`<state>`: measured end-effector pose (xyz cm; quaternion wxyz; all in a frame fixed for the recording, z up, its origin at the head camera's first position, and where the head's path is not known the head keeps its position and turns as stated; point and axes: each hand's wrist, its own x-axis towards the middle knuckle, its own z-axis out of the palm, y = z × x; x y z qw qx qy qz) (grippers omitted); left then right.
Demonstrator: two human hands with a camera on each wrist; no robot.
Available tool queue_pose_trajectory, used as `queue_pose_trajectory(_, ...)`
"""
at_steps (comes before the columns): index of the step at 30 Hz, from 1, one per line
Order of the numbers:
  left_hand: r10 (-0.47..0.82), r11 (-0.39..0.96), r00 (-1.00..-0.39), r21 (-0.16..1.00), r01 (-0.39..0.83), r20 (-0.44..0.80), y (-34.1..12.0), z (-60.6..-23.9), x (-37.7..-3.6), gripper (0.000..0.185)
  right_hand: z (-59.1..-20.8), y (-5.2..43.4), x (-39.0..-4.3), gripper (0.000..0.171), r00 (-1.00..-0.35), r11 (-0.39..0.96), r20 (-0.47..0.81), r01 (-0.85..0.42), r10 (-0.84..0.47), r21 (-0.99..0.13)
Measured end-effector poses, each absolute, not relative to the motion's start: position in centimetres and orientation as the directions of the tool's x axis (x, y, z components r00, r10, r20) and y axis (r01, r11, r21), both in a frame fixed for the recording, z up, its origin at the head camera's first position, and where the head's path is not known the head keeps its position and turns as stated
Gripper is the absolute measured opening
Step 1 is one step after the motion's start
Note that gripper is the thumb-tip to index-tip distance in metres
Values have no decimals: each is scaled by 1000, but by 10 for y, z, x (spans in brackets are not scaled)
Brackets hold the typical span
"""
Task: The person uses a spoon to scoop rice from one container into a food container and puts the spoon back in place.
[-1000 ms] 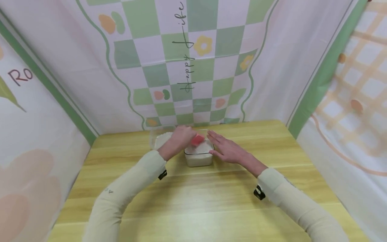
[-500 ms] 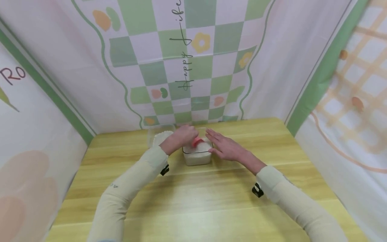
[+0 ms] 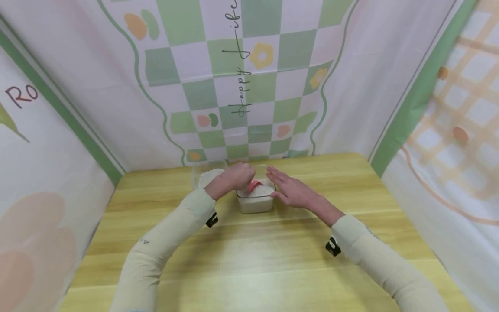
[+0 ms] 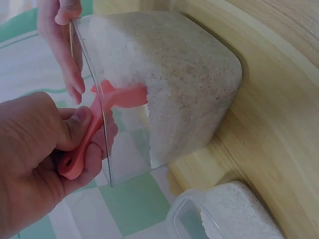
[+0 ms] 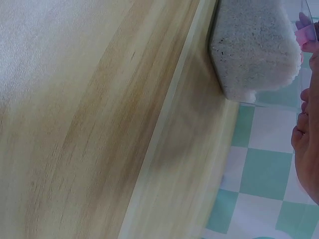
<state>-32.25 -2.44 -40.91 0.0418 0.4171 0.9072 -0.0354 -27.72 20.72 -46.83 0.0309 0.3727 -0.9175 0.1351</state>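
A clear box with a dark-looking rim stands on the table, holding white grainy material whose surface is uneven. My left hand grips the handle of a coral-red scoop, thumb on top of it and fingers curled below. The scoop's head dips inside the box against the white grains. At the box's right side is my right hand, its fingers straight and lying along the wall near the rim; in the right wrist view only part of this hand shows, at the edge.
Just left of the box, partly behind my left forearm, a second clear container holds a mound of white material. The wooden table ends at a checkered curtain close behind both containers.
My left hand has shifted slightly right and the scoop has tilted and gone a little lower in the box. My right hand stays against the box's side.
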Motion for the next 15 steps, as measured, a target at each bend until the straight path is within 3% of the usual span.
queue_pose_trajectory(8,707,707,-694,95,701,-137,-32,-404,-322,18,-469,207,-277,67,-714,678,167,-699,-680,-229)
queue_pose_trajectory(15,700,713,-698,204,670,-153,-43,-401,-324,42,-470,209,-277,67,-717,679,172,-696,-675,-235)
